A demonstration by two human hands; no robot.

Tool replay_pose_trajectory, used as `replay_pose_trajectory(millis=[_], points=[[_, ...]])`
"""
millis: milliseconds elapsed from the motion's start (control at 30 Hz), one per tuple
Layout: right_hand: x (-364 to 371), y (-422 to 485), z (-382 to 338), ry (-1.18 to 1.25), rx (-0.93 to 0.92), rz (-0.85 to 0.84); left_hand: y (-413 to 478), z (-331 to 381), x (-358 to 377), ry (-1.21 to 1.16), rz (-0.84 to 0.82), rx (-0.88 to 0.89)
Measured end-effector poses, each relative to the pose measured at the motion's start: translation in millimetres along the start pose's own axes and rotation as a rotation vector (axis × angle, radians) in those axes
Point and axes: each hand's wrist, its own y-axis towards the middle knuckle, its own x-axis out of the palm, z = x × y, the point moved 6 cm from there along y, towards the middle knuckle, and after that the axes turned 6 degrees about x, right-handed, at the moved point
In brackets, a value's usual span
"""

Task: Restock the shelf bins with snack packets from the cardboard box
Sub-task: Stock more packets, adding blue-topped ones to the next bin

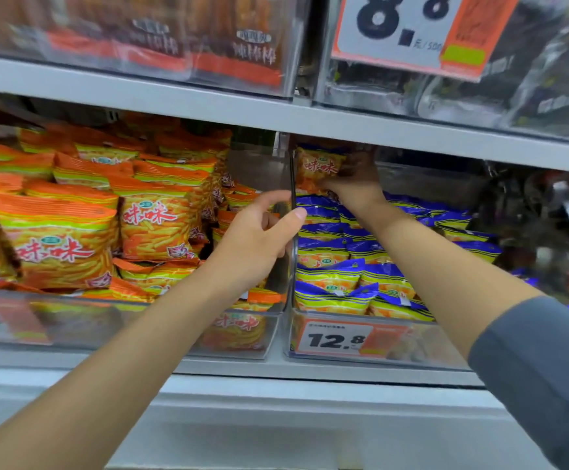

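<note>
Snack packet of orange-yellow foil (317, 168) sat pinched in the right grip (356, 184) at twelve o'clock, above blue foil packets (330, 276) in a clear plastic bin (428, 347); the left grip (259, 234) clasped the transparent divider wall (292, 174).

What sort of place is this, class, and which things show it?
Most likely a shop, perhaps a supermarket aisle: clear shelf bins hold piles of orange snack packets and blue snack packets, and printed price tags sit on the bin fronts.

An 8.8 price sign (398, 28) hangs high; a 12.8 price label (335, 339) sits lower.
</note>
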Motion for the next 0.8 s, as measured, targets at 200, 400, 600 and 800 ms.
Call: replay_pose_trajectory(millis=[200,400,600,800], points=[[2,-11,-5,-0.250,-0.094,-0.094,-3,4,-1,0.026,-0.011,-0.006],[-28,-51,-22,-0.405,-0.160,0.096,-11,12,-4,0.006,0.040,-0.011],[-46,-137,-39,-0.367,-0.208,0.017,-52,40,-15,0.330,0.204,0.078],[-65,-163,-45,-0.444,-0.198,-0.058,-77,52,-14,0.432,0.120,0.048]])
